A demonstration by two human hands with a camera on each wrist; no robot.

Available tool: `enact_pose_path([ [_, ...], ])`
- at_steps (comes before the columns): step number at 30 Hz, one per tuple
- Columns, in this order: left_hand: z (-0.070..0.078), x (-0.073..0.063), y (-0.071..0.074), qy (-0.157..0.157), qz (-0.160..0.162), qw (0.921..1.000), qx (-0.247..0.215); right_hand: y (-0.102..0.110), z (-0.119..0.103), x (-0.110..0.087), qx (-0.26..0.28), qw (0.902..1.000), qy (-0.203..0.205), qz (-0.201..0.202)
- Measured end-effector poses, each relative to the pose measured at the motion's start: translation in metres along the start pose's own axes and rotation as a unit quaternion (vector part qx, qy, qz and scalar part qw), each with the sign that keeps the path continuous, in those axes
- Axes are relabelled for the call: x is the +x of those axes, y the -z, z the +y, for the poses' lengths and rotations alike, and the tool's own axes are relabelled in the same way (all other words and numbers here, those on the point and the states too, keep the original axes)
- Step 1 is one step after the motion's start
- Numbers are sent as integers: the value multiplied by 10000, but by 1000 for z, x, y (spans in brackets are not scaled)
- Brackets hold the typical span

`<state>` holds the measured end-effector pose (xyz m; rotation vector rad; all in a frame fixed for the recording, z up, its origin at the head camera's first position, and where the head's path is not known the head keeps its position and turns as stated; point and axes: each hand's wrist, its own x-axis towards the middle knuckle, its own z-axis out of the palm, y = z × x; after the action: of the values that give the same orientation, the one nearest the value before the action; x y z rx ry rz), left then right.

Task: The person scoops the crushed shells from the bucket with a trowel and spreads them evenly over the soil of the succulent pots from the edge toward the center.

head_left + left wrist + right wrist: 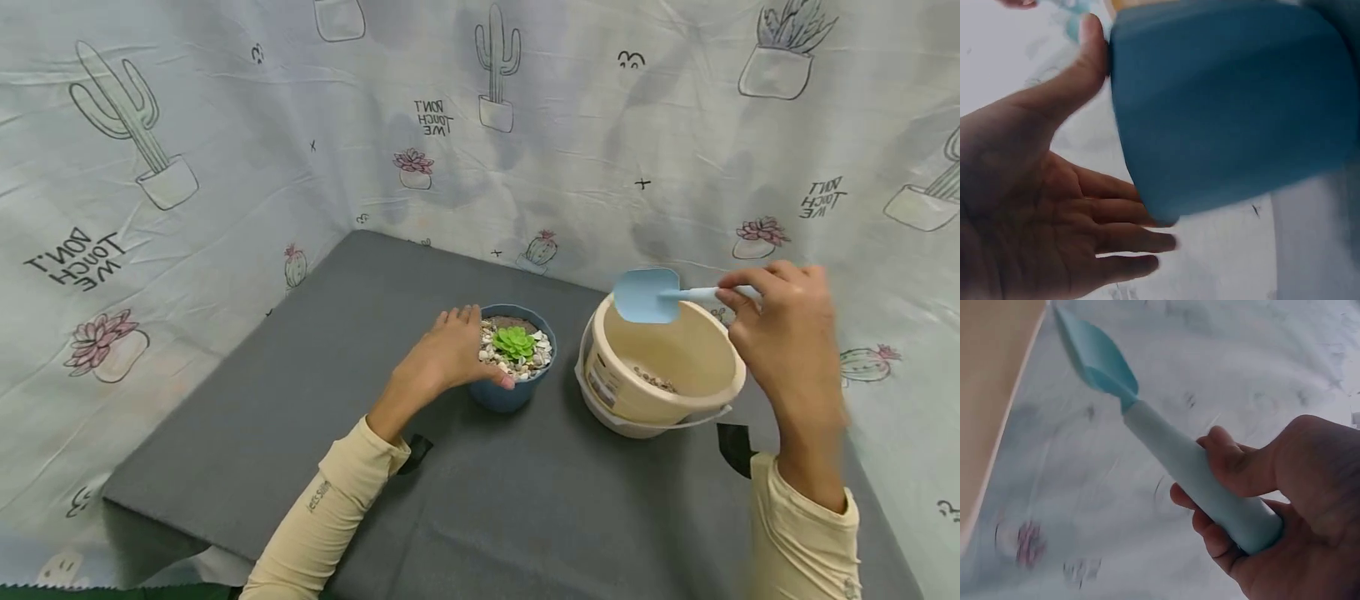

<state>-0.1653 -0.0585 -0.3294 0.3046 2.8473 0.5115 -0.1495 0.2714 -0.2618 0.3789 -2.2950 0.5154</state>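
Note:
A blue flowerpot [502,398] holds a green succulent [514,342] ringed with pale pebbles. My left hand [448,354] rests at the pot's left side. In the left wrist view its thumb [1090,53] touches the pot's edge, while the fingers lie fairly straight along the side. My right hand [783,325] grips the handle of a light blue trowel [647,296], also clear in the right wrist view, where fingers and thumb wrap the trowel's handle [1179,453]. The blade overlaps the far rim of a cream bucket [633,406] in the head view and carries nothing visible.
Some small gravel [655,380] lies at the bottom of the bucket, whose white carrying handle [686,423] hangs down in front. Grey cloth [300,400] covers the table. Behind and at both sides hangs a white curtain [570,150] printed with cacti.

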Motion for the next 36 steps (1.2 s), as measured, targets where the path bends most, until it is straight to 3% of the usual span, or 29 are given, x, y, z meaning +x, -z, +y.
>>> enact_pose_path([
  [5, 19, 6, -5, -959, 316, 9948, 129, -12, 29, -4, -654, 9925, 495, -911],
  [10, 53, 21, -15, -1942, 454, 9797, -212, -42, 47, -12, -1147, 9737, 893, -1752],
  [15, 82, 35, -25, -2462, 494, 9675, -290, -66, 48, -18, -1378, 9608, 921, -2222],
  [18, 90, 39, -28, -2572, 696, 9637, -149, -72, 46, -17, -1390, 9629, 851, -2150],
  [22, 94, 42, -29, -2641, 871, 9606, -42, -76, 45, -14, -761, 9714, 414, -2209],
  [26, 97, 43, -32, -2766, 837, 9573, -73, -76, 48, -17, -248, 9707, -498, -2338],
  [30, 100, 45, -37, -2864, 883, 9540, -6, -67, 52, -21, -114, 9616, -1404, -2357],
  [36, 101, 48, -40, -2898, 1090, 9507, 164, -47, 57, -18, 150, 9483, -2115, -2360],
])
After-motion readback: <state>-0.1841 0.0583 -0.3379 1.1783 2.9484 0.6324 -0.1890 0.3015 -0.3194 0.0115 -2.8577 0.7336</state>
